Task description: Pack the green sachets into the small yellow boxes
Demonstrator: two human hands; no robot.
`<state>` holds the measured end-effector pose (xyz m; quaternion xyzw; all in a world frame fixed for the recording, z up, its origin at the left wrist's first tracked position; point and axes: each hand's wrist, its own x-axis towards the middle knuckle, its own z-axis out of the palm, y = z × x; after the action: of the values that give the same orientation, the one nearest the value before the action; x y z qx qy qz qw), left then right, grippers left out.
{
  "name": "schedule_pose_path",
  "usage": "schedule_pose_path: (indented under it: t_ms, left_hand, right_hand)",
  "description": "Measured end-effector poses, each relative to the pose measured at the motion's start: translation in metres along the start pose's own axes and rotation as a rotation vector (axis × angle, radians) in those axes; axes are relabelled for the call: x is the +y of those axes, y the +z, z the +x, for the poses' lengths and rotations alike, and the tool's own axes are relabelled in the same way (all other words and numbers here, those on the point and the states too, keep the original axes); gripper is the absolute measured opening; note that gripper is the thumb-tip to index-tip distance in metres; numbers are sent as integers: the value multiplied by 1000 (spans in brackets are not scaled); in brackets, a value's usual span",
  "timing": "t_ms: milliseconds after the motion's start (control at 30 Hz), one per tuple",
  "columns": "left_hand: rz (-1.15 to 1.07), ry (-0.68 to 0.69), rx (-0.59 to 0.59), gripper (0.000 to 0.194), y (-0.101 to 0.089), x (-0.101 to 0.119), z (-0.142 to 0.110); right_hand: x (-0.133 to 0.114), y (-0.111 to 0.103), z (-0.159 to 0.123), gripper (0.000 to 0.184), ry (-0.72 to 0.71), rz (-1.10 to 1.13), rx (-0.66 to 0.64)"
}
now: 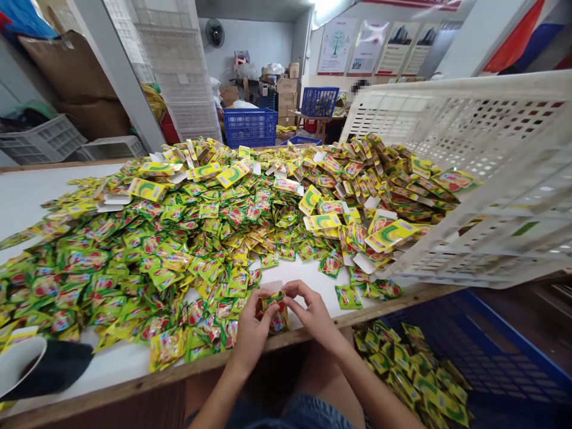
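Close to the table's front edge, my left hand (251, 326) is closed around a small printed carton (280, 323) whose white flap stands up at the top. My right hand (313, 311) pinches with thumb and forefinger at a small green packet (273, 300) at the carton's mouth. The fingers hide part of both. A large heap of green and yellow sealed packets (147, 256) lies left of and behind my hands. Flat yellow cartons (322, 222), some with white flaps open, lie on and behind the heap.
A white plastic crate (447, 119) lies tipped at the right, with cartons spilling from its mouth. Below the table edge, a blue crate (504, 357) holds yellow cartons. A dark cup (58, 366) stands at the front left. Blue baskets (250, 126) and stacked boxes are behind.
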<state>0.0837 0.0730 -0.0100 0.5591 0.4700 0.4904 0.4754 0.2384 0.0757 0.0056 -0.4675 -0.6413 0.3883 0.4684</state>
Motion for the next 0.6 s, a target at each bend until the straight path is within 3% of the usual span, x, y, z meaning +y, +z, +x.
schedule_pose_path:
  t_ms: [167,300,467,600]
  left_hand:
    - [61,44,-90,19,-11,6,3]
    - [-69,34,-11,30,-15,2,4]
    - [-29,-14,-60,19,-19,-3,2]
    - [54,26,-65,13,-25,-3,5]
  right_hand:
    - [-8,-1,9,14,-70,-80,-91]
    - [-5,1,10,14,-78,-68,-49]
    - [0,1,4,17,-11,-1,-39]
    - [-1,1,5,17,-19,-7,-53]
